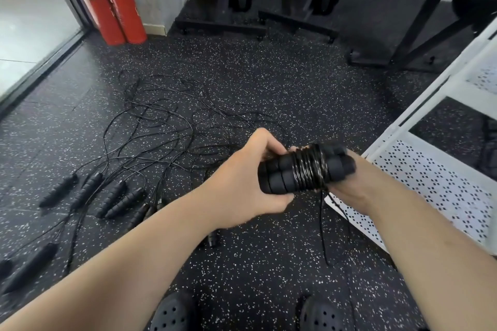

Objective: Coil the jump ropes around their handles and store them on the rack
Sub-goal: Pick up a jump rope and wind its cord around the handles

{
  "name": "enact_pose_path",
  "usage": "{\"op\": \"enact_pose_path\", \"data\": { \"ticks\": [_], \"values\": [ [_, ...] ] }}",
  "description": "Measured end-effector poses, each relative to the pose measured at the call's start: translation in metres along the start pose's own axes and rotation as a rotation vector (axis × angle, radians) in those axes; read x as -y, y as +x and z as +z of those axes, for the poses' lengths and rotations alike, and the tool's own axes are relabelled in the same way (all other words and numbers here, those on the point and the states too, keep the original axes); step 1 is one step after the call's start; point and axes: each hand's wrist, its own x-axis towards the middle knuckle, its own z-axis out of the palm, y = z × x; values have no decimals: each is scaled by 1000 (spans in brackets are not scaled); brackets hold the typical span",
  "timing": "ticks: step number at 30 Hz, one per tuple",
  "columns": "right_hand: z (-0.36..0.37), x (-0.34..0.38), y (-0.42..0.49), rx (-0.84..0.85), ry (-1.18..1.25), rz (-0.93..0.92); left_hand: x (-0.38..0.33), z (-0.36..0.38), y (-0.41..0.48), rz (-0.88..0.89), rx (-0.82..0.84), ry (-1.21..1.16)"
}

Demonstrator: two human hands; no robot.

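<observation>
Gripping the near end of the paired handles (279,177), the left hand (242,169) is curling its fingers over the top while the thumb is pressing in from below. The right hand (347,191) is clasping the far end of the same bundle; its fingers are wrapping behind the foam and are mostly hidden and blurred. Both hands are holding the bundle in the air at about mid-frame, level and crosswise, just beside the lower corner of the rack (435,185). A rope coil (309,169) is sitting in tight glossy turns around the middle of the two black foam handles, binding them side by side. From under the coil a loose tail (322,226) is hanging down towards the speckled floor (269,75).

Left of the hands, the tangled ropes (161,129) are lying spread in loops on the floor, with several spare handles (88,191) resting at the near left edge of the tangle. The white perforated rack is standing on the right. Two red fire extinguishers (107,0) are standing against the wall at the top left, and a pair of black clogs (172,314) is showing at the bottom edge.
</observation>
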Motion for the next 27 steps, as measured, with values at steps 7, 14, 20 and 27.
{"op": "enact_pose_path", "data": {
  "ticks": [7, 14, 20, 27],
  "values": [
    [44, -15, 7, -47, -760, -165, 26, -13, 14, -117, -249, 104],
    [68, 1, -30, -82, -1198, -345, 46, -35, 17, -165, -263, 517],
    [56, 21, -35, -114, -1247, -479, 37, -24, 11, -35, 36, 746],
    [15, 23, -17, -47, -995, -353, 21, -11, 5, 112, 230, 712]
  ]
}}
